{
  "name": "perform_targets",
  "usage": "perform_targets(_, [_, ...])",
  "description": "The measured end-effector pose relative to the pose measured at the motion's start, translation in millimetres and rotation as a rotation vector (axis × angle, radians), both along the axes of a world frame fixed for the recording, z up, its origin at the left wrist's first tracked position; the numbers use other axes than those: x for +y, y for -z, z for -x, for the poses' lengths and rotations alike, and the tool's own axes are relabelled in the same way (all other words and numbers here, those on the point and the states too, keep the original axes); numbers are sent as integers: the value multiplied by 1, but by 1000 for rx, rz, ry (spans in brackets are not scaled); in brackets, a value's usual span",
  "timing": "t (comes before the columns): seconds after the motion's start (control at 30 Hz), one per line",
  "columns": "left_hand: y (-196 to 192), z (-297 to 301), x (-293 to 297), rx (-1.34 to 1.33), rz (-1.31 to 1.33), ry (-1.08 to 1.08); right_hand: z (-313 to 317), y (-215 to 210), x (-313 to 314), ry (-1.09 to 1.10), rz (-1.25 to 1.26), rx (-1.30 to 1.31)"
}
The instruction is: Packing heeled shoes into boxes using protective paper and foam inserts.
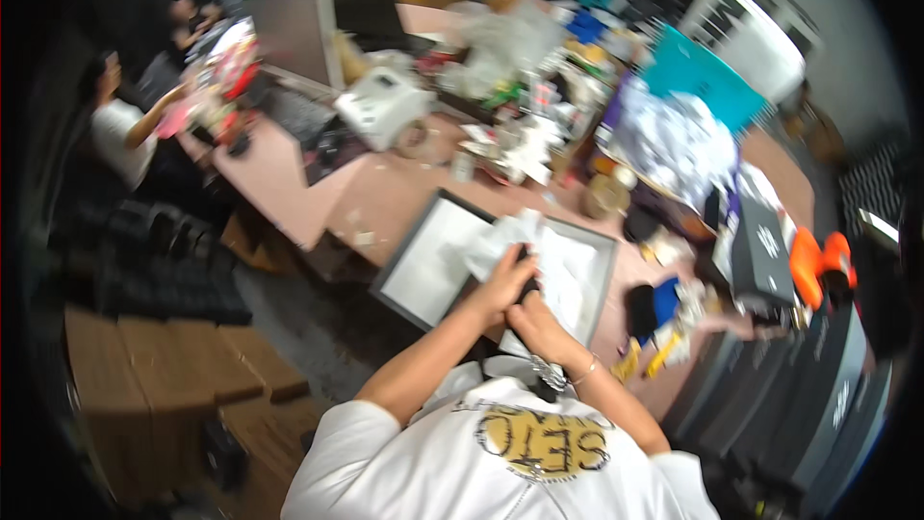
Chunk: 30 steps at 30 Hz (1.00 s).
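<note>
One dark object [525,274] gripped by two hands, left hand [502,286], right hand [539,325]

Pinkish worktable [385,195], long, running from left toward upper right. Near edge: open shallow grey box [416,270] lined with white tissue paper [568,274]. Behind it, heavy clutter: white boxy device [380,104], tape roll [417,138], grey monitor [294,34], heap of clear plastic bags [505,39], crumpled white wrapping [669,140], teal board [698,72]. Right end: black boxes [760,250], orange item [818,265], small black and blue bits [650,303]. Details blurred.
</note>
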<state>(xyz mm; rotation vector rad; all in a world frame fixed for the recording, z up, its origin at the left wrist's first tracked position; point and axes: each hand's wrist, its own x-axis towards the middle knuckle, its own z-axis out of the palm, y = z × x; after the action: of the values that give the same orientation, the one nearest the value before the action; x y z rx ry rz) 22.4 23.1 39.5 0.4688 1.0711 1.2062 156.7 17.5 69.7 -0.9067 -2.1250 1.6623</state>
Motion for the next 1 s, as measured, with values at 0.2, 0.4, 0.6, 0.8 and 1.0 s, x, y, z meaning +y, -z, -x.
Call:
perform_targets(0.2, [-23, 6, -14, -67, 89, -33, -45, -46, -33, -269, -66, -89])
perform_targets(0.4, [-32, -38, -87, -210, 214, -198, -60, -42, -27, -82, 162, 97])
perform_targets(0.6, [-7, -19, -69, -381, 212, -173, -80, 79, 57, 108, -671, -537])
perform_targets(0.8, [-40, -26, -75, -341, 212, -23, -86, 101, 74, -52, -579, -739])
perform_targets(1.0, [-71, -10, -78, -320, 111, 185, -99, -34, 59, 422, 264, 66])
